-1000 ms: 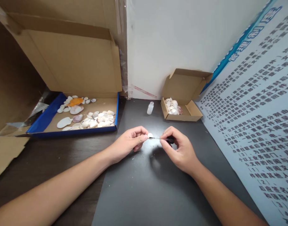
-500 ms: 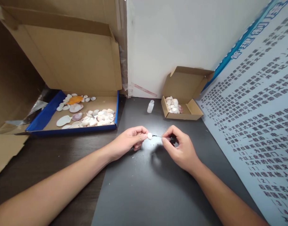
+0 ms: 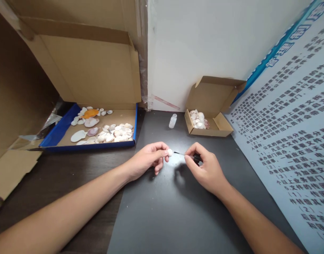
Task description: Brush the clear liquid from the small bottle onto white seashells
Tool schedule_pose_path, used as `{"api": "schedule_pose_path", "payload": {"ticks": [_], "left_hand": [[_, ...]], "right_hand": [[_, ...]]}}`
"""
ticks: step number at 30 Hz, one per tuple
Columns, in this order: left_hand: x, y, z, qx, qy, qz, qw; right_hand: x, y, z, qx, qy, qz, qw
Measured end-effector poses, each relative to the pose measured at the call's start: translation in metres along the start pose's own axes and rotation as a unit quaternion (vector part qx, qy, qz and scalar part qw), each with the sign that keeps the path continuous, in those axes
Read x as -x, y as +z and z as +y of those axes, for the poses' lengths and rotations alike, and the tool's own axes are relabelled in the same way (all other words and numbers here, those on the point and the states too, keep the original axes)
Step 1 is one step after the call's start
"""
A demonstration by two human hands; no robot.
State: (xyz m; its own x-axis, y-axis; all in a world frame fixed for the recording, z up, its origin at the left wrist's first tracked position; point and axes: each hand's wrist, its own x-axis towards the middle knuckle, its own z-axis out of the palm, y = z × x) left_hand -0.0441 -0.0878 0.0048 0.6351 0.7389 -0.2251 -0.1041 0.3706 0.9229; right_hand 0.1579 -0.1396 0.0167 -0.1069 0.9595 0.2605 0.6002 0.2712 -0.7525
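Between the thumb and fingers of my left hand (image 3: 153,157) is a small white seashell (image 3: 169,152), pinched above the grey mat. My right hand (image 3: 204,167) grips a thin brush (image 3: 180,153) by its dark handle, most of which the fingers hide. The brush's black tip points left at the shell, with a small gap between them. Behind both hands, a little clear glass bottle (image 3: 173,121) stands uncapped, with whitish contents.
At the left, a blue-edged cardboard box (image 3: 119,144) holds many shells, one of them orange. A smaller cardboard box (image 3: 212,132) with white shells sits at the back right. A printed sheet (image 3: 291,141) borders the right side, and a white wall (image 3: 199,42) rises behind.
The brush tip has drawn back slightly from the shell. My left hand has tilted the shell, and its lower fingers have loosened downward. The whole view has shifted a little.
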Motion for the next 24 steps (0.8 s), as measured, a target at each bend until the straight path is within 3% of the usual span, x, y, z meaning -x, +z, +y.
{"api": "schedule_pose_path", "payload": {"ticks": [3, 8, 13, 24], "left_hand": [[0.0002, -0.0002, 0.0007, -0.002, -0.015, -0.006, 1.000], [0.0003, -0.0004, 0.0003, -0.015, -0.019, -0.004, 1.000], [0.0001, 0.0003, 0.0001, -0.018, -0.010, 0.000, 1.000], [0.0010, 0.0004, -0.0001, -0.004, -0.008, -0.002, 1.000]], "right_hand": [[0.0005, 0.0005, -0.0004, -0.014, -0.011, -0.002, 1.000], [-0.0024, 0.0004, 0.0017, 0.014, 0.034, 0.012, 0.999], [-0.0023, -0.0020, 0.0009, -0.005, 0.015, -0.010, 1.000], [-0.0031, -0.0017, 0.0004, 0.001, 0.027, 0.018, 0.999]]}}
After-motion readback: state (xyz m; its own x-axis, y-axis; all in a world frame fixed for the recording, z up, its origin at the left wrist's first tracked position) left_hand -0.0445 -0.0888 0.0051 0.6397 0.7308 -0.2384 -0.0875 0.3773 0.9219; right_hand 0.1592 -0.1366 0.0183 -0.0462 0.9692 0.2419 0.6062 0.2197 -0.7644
